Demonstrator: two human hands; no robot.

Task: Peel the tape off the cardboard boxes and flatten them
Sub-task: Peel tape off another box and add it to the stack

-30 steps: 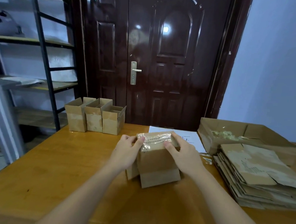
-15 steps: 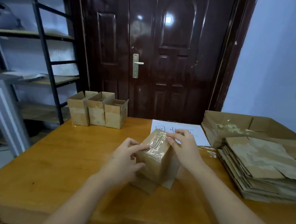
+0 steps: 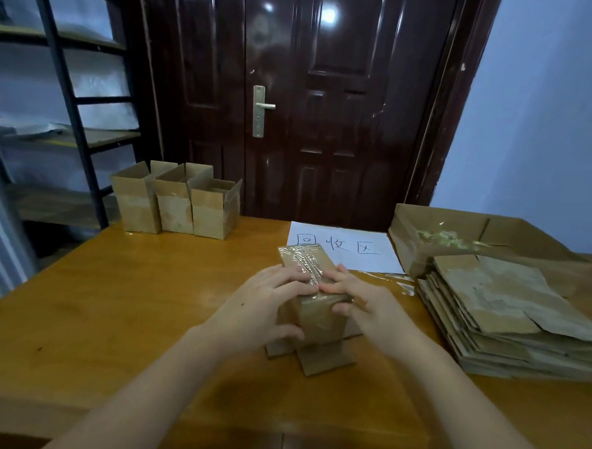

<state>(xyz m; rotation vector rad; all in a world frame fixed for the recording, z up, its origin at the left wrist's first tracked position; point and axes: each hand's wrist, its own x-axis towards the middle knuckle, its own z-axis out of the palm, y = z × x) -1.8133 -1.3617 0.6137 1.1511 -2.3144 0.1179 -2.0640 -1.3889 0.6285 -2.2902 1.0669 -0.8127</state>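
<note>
— Where's the box?

— The box [image 3: 312, 306] stands mid-worktop [image 3: 119, 304], flaps splayed underneath, clear tape [image 3: 306, 261] across its top.

— And the hands?

— Left hand [image 3: 261, 303] grips its left side, fingers [image 3: 293, 279] curled onto the taped top. Right hand [image 3: 359, 305] grips the right side, its fingertips at the tape's near edge.

— Anything else?

— Three open boxes [image 3: 175, 204] at the far left, a flattened stack [image 3: 509, 318] on the right, a big carton [image 3: 458, 238] behind it, and a paper sign [image 3: 345, 247] just beyond the box.
</note>
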